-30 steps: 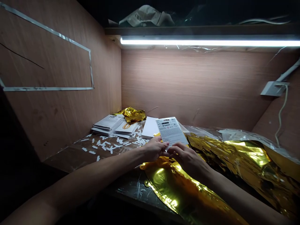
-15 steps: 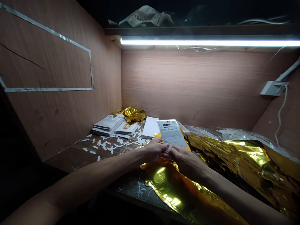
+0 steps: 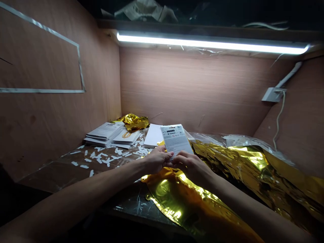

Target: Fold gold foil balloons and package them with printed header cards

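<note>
Holds the lower left of the printed card (image 3: 176,138) clamped under the thumb of the left hand (image 3: 158,158), near the centre of the frame, card tilted up, text side showing. Curls the right hand (image 3: 193,165) against the card's lower edge; cannot tell whether closed on the card or on something tucked behind. Could let the card slip or bend, judging by so small a grip low on so stiff a sheet. Just below, spreads into the gold foil piece (image 3: 174,199), running toward the bottom right; could crease or snag under the wrists. Farther out at right, meets the loose gold foil (image 3: 245,165), close enough to the right forearm to be dragged along. At centre left, could pick up white scraps (image 3: 103,157) off the counter (image 3: 63,165), or nudge the card stacks (image 3: 102,133) with a wide sweep. Hidden: fingertips under the card, card's far face. Cut off: foil at the bottom edge. Too small to read: the print. Lost in darkness: lower left corner.
</note>
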Demonstrator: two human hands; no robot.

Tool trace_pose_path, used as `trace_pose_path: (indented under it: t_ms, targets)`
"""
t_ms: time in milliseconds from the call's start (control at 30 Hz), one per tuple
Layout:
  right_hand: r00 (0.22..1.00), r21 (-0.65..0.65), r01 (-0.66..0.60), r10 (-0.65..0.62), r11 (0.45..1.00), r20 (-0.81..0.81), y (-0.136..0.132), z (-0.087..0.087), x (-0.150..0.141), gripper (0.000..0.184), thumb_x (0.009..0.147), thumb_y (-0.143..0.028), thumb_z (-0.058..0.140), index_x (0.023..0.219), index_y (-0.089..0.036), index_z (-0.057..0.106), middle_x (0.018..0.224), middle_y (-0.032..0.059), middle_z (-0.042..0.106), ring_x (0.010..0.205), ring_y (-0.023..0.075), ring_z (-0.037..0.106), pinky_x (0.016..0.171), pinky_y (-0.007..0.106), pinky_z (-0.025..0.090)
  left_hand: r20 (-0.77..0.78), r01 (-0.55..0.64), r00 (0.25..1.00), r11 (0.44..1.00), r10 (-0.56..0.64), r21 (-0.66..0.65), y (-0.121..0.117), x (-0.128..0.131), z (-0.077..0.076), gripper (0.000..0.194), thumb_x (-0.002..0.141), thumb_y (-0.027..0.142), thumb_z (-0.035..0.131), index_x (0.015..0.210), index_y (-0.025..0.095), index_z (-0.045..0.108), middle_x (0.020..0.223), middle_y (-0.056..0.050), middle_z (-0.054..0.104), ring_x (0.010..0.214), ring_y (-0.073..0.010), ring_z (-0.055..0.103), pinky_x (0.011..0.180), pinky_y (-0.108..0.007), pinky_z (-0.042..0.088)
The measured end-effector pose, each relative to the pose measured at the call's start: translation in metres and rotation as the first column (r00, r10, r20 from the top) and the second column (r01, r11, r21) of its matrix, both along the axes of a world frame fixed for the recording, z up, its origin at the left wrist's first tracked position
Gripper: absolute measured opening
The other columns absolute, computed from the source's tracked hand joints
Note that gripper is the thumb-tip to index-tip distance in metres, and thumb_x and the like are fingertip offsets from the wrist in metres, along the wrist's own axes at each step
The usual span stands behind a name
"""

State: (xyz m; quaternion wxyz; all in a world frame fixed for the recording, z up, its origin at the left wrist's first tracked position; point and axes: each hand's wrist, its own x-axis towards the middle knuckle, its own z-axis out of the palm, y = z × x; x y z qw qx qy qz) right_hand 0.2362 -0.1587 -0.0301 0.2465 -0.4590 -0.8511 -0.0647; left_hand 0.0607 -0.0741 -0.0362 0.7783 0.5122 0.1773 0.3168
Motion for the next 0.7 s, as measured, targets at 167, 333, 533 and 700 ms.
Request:
trace_pose_path:
  t_ms: [167,333,533,700]
  targets:
    - [0.990,-0.070,0.118,-0.112,0.990,0.090,0.000,0.004,-0.010,0.022,0.100,-0.012,0.050,0.109,-0.019,0.069,0.102,0.0072,0.068,0.081,0.0161,0.062,0.073,0.028,0.046,0.010,0.002,1.000,1.000,-0.003,0.000,0.002,-0.001,-0.001,0.022,0.087,0.010,0.071,0.108,0.009,0.069,0.092,-0.012,0.075,0.072,-0.0184,0.073,0.070,-0.032,0.064]
    - [0.922,-0.049,0.236,-0.208,0.970,0.326,-0.002,0.006,-0.025,0.022,0.086,-0.004,0.053,0.101,-0.014,0.065,0.098,0.0096,0.066,0.075,0.0182,0.056,0.067,0.031,0.039,-0.011,-0.004,1.000,1.000,0.004,-0.006,0.002,-0.002,-0.001,0.023,0.088,0.008,0.069,0.111,0.008,0.069,0.093,-0.014,0.076,0.066,-0.0172,0.072,0.066,-0.032,0.063]
    - [0.880,0.100,0.233,-0.253,0.967,0.403,-0.002,0.001,-0.018,0.025,0.078,0.000,0.050,0.096,-0.014,0.061,0.092,0.0095,0.064,0.073,0.0196,0.052,0.067,0.034,0.035,0.011,-0.018,1.000,0.999,0.018,-0.027,-0.002,0.000,0.000,0.024,0.090,0.001,0.059,0.111,0.008,0.069,0.106,-0.018,0.076,0.078,-0.0210,0.076,0.073,-0.036,0.065]
    - [0.936,0.137,0.197,-0.228,0.971,0.269,-0.006,-0.004,-0.015,0.021,0.083,-0.001,0.044,0.088,-0.017,0.055,0.087,0.0079,0.062,0.070,0.0184,0.051,0.065,0.032,0.035,0.030,0.040,0.999,0.999,-0.040,-0.011,0.001,0.000,-0.002,0.026,0.092,0.000,0.054,0.114,0.006,0.067,0.105,-0.019,0.076,0.081,-0.0211,0.077,0.075,-0.033,0.066]
